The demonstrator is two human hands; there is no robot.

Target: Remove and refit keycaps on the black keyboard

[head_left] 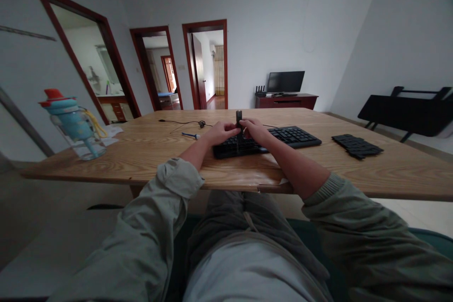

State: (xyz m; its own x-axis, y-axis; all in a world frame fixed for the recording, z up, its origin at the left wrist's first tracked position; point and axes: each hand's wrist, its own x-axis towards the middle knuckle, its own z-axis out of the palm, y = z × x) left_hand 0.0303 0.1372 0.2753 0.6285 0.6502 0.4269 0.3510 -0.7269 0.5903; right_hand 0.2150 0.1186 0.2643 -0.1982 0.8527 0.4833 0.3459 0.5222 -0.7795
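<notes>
A small black tool (239, 117) stands upright between the two hands, over the left half of the black keyboard (299, 136) on the wooden table (141, 151). The left hand (220, 132) and the right hand (255, 130) are both curled closed, fingertips pinching its lower part from either side.

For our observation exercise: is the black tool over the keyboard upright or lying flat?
Upright: the black tool stands vertical above the keyboard, between left hand and right hand.

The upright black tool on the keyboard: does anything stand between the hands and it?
Nothing visible does. The left hand and the right hand both touch the black tool, which stands upright over the keyboard.
</notes>
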